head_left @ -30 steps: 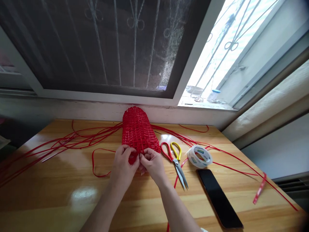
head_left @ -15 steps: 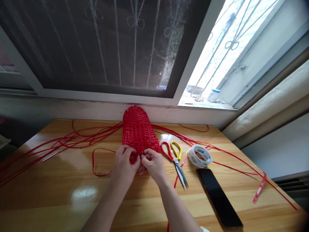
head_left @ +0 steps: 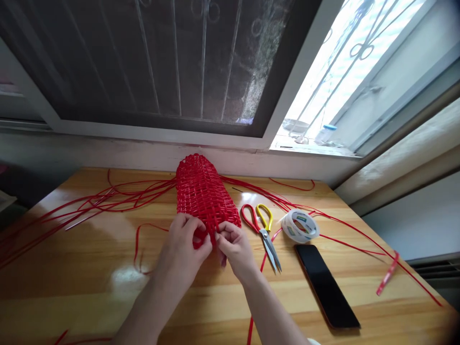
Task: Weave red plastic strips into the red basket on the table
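Note:
A red woven piece (head_left: 203, 189), made of thin glossy strips, lies on the wooden table with its far end near the wall. My left hand (head_left: 187, 244) grips its near edge, fingers curled into the weave. Close beside it, my right hand (head_left: 235, 249) pinches the same edge between thumb and forefinger. The exact strip between the fingertips is too small to make out. Long loose red strips (head_left: 143, 194) fan out to the left of the piece, and more red strips (head_left: 266, 194) run off to the right.
Scissors (head_left: 266, 237) with one red and one yellow handle lie right of my hands. Beyond them are a roll of clear tape (head_left: 300, 226) and a black phone (head_left: 327, 287). A window (head_left: 161, 62) with a wall below it bounds the table (head_left: 201, 306) at the back.
The view has shifted slightly. The woven piece leans a little more to the left at its far end, and my fingertips have moved slightly apart at its near edge.

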A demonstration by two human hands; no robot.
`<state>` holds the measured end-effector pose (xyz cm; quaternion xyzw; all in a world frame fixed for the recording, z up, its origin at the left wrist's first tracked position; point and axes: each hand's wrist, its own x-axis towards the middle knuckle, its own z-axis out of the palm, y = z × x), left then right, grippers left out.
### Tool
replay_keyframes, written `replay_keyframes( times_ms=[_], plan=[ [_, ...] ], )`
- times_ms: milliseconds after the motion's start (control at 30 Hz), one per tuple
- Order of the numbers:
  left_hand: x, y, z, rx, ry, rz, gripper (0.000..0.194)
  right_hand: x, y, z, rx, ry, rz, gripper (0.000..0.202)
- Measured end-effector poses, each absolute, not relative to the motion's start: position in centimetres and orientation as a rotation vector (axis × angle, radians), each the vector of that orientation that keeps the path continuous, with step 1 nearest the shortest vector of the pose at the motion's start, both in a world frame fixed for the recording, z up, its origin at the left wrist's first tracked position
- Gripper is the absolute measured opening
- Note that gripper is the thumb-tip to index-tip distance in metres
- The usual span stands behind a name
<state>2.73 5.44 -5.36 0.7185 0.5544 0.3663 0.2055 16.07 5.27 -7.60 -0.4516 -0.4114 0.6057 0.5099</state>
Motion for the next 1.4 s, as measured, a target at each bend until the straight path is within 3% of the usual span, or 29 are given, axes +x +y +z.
replay_keyframes(
  times_ms=[367,533,800,1100,1200,1400],
  plan=[
    [1.1,0.0,-4.4,2.353,1.276,1.043,0.019,16.2,-1.7,-7.6,-1.124,-0.911,1.551,0.041],
    [-1.1,0.5,-4.3,2.555,1.409,1.030,0.013,16.4,-1.9,-7.7,-1.152,-0.883,1.528,0.041],
    [-1.8,1.9,-5.4,2.380,1.412,0.857,0.013,16.5,-2.0,-8.0,-1.117,-0.892,1.562,0.036],
    [0.4,1.1,-5.9,2.378,1.490,1.079,0.019,17.1,-1.8,-7.7,-1.183,-0.988,1.548,0.032],
    [1.3,0.6,-6.2,2.286,1.613,1.124,0.029,17.0,-2.3,-7.5,-1.267,-1.160,1.406,0.027],
    [1.9,0.5,-5.9,2.394,1.562,1.120,0.026,17.5,-2.9,-7.3,-1.354,-1.380,0.692,0.011]
  ],
)
